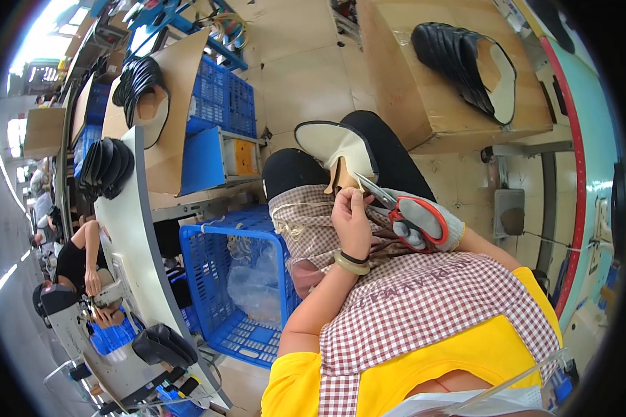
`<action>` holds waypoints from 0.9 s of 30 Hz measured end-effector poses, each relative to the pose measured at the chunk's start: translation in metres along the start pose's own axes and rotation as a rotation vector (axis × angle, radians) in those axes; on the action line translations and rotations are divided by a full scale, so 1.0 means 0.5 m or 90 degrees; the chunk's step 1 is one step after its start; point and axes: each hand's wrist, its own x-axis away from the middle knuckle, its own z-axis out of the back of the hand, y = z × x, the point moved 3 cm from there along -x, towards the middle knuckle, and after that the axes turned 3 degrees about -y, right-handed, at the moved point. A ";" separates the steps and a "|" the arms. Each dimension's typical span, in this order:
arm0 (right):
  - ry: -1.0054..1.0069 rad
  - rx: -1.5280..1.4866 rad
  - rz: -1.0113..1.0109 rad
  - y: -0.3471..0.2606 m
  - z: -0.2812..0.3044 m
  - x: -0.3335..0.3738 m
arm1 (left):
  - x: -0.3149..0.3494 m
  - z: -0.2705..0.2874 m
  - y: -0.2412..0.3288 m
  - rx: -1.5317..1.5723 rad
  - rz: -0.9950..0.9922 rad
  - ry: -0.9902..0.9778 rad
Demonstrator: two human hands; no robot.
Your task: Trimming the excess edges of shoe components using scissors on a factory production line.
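Note:
A shoe upper [337, 142], cream inside with a black edge and a tan lining part, lies across my knees. My left hand [352, 219] is closed in a pinch at its near tan end, by the scissor tips; whether a thread is also between the fingers is too small to tell. My right hand [424, 221], in a grey-white glove, is wrapped round the red handles of a pair of scissors [378, 192]. The blades point toward the tan end of the upper and lie close beside my left fingertips. A checked apron covers my lap.
Stacked black shoe uppers [459, 66] rest on a carton [494, 104] at the far right; another stack [142, 97] sits on cardboard at the far left. A blue crate [236, 340] with plastic bags stands left of me. Beyond a grey table, a person works at a sewing machine.

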 end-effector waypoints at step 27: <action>0.093 -0.087 0.051 0.057 0.019 0.039 | 0.045 0.010 -0.026 -0.197 0.038 -0.416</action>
